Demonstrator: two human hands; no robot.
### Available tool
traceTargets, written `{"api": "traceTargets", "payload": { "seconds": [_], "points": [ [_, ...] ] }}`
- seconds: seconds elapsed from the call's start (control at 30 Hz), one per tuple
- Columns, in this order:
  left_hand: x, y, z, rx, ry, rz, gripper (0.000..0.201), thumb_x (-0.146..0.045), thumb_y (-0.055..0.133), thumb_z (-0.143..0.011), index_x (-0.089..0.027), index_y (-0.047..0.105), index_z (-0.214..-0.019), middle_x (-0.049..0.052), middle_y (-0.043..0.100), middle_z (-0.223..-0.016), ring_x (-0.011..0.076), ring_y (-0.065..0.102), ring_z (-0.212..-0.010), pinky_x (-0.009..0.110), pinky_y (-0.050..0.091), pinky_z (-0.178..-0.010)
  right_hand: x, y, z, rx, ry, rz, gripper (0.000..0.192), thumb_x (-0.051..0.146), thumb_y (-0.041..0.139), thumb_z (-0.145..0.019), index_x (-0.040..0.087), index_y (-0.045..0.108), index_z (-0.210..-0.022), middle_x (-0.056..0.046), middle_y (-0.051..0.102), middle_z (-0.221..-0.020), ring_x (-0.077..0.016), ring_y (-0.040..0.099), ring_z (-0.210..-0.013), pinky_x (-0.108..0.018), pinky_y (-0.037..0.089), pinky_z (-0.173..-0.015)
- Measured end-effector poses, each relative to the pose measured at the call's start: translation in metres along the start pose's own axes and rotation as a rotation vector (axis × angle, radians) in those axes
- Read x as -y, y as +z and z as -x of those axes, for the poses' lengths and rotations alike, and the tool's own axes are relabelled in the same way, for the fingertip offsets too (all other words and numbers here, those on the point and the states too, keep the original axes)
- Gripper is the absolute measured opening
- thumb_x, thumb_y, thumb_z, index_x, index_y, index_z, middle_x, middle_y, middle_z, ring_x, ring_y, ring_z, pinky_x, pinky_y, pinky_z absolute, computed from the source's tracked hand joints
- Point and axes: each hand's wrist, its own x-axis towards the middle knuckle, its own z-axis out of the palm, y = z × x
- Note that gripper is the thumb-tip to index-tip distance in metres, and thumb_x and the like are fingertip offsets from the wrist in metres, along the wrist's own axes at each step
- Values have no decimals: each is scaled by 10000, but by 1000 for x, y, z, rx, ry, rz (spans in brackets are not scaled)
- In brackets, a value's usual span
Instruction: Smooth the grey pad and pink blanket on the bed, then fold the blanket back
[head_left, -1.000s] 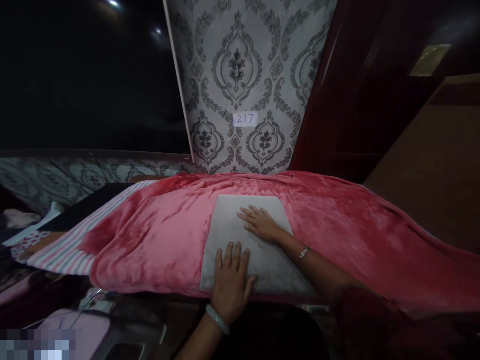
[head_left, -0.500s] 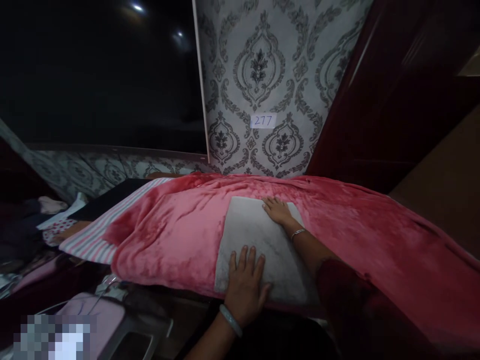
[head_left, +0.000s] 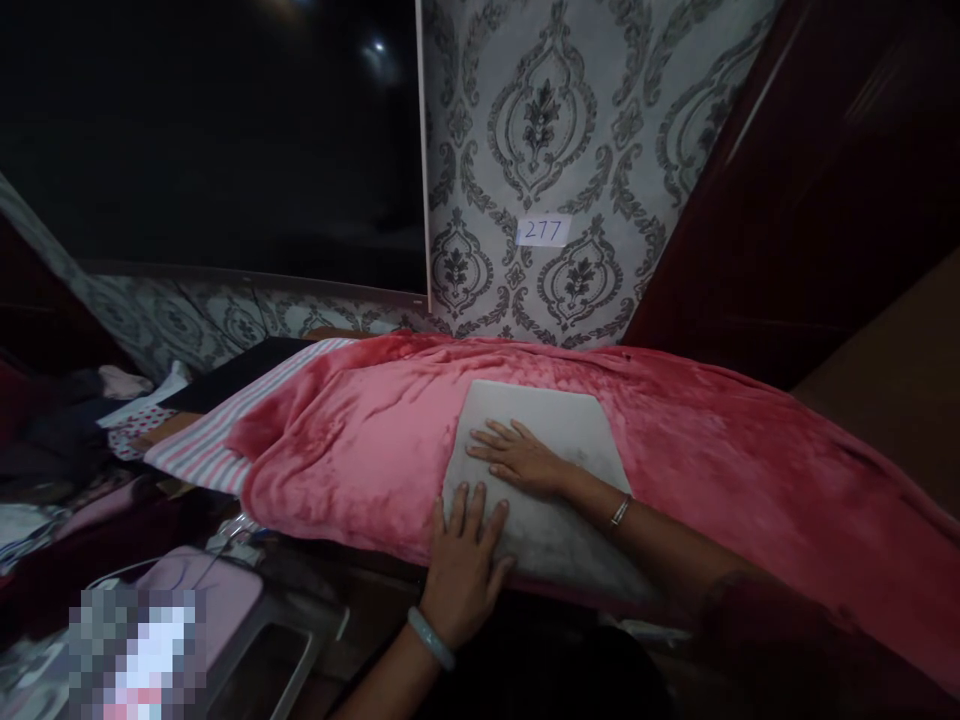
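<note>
Both hands lie open and flat on the grey cloth (head_left: 547,440): the left hand (head_left: 463,560) at its near edge, the right hand (head_left: 521,458) mid-cloth. Red blanket (head_left: 712,450) spreads wide on either side.

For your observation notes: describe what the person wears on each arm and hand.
The left hand is bare, with a pale green bangle on the wrist. The right hand is bare too, with a thin silvery bracelet; a dark red sleeve covers the arm further up.

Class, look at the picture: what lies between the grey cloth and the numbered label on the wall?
In the head view, red blanket and then patterned wallpaper lie between the grey cloth and the label.
</note>
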Motion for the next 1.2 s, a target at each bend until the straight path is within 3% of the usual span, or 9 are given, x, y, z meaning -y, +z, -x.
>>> {"api": "traceTargets", "payload": {
  "seconds": [0.17,0.4,0.6,0.8,0.87,0.93,1.07,1.2],
  "points": [
    [5,14,9,-6,19,-70,709,-339,635,-877,-320,385,-1540,94,329,-1628,369,294,-1481,620,294,-1145,-41,-1,-41,-28,123,34,580,551,296,-1027,374,294,-1579,9,204,-1666,-286,118,-1542,-586,143,-1209],
    [8,16,11,-54,34,-82,760,-348,622,-858,-323,341,-1564,68,301,-1643,361,279,-1484,588,291,-1139,-84,-7,-89,-20,306,32,610,564,300,-1018,363,266,-1592,6,187,-1673,-305,170,-1530,-573,197,-1202],
    [11,20,12,-77,36,-78,748,-404,614,-872,-350,333,-1564,48,304,-1642,342,294,-1479,574,316,-1119,-87,-9,-101,-36,460,12,583,515,275,-1032,347,280,-1590,7,227,-1663,-274,200,-1524,-537,205,-1209],
    [10,18,10,-29,19,-34,725,-421,618,-892,-352,340,-1558,67,320,-1634,358,316,-1473,615,348,-1109,-60,-25,-98,-111,555,22,576,435,270,-1038,257,328,-1583,-69,217,-1662,-325,145,-1533,-633,128,-1195],
    [11,14,10,7,18,6,748,-416,649,-871,-343,351,-1553,81,326,-1630,368,320,-1471,638,345,-1110,-43,-23,-87,-150,473,23,553,407,247,-1043,270,371,-1564,-43,213,-1665,-290,114,-1542,-601,101,-1211],
    [12,9,10,36,24,56,776,-410,689,-836,-315,378,-1541,100,331,-1626,374,315,-1473,649,337,-1118,-23,-15,-70,-166,299,17,536,381,243,-1043,283,420,-1538,-29,247,-1655,-258,122,-1543,-571,103,-1219],
    [19,1,15,-1,53,103,691,-328,688,-825,-253,473,-1478,118,369,-1604,361,286,-1492,634,314,-1148,12,8,-27,-75,-33,-9,521,373,318,-1029,309,415,-1538,-28,316,-1630,-241,152,-1538,-567,120,-1215],
    [24,6,21,-23,75,70,764,-131,630,-767,-228,440,-1500,111,399,-1589,341,293,-1494,612,303,-1165,16,14,-18,-54,-85,-15,528,404,319,-1036,343,360,-1560,-8,296,-1638,-240,141,-1540,-565,100,-1219]
  ]
}}
